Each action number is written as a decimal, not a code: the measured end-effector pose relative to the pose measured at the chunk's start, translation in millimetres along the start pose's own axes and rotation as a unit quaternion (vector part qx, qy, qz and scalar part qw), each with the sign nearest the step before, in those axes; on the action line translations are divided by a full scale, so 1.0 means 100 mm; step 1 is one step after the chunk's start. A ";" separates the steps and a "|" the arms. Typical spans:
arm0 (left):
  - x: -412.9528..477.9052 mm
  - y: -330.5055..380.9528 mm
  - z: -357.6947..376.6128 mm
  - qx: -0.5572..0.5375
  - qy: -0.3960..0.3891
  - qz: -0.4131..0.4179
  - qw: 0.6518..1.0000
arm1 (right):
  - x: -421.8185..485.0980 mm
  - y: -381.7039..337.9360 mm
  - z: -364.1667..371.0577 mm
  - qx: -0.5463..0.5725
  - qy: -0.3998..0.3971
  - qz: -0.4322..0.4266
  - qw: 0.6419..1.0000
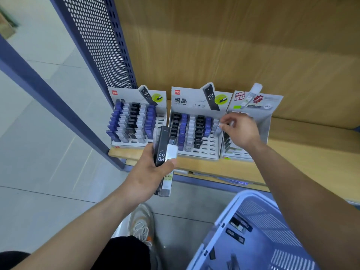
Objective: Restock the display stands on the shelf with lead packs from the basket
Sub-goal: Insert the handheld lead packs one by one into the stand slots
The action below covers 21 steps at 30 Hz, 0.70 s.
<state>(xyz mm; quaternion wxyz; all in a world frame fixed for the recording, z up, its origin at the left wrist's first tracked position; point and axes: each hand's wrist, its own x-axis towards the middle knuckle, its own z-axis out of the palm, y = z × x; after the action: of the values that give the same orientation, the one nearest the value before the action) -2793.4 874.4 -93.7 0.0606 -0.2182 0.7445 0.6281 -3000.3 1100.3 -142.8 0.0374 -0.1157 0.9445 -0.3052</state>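
Left hand (150, 170) is clutching seemingly light, stiff, slippery lead packs (163, 151); right hand (240, 131) is pinching a pale pack (218, 129) by its sides at the middle display stand (209, 149).

The packs (162, 147) you hold are black with white lettering. Stands (187, 94) grey-white, their rows blue, black, pale grey. Shelf (296, 137) tan woodgrain. Basket (263, 217) pale blue, slotted. Side panel (101, 41) blue-grey, dotted with holes.
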 end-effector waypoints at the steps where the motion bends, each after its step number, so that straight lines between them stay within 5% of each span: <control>1: 0.01 0.00 0.01 0.003 0.000 -0.002 1.000 | 0.03 0.02 0.02 -0.012 0.008 -0.013 1.000; 15: 0.08 -0.01 0.13 -0.033 -0.016 -0.006 0.999 | 0.13 0.09 0.13 -0.048 0.057 -0.056 0.996; 21: 0.08 0.03 0.11 -0.045 -0.004 -0.014 0.999 | 0.12 0.07 0.09 -0.042 0.019 -0.047 0.998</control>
<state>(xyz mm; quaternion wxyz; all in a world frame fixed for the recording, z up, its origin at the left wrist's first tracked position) -2803.8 883.8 -96.0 0.0621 -0.2284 0.7124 0.6607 -3012.0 1098.2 -154.3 -0.0001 -0.1555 0.9504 -0.2692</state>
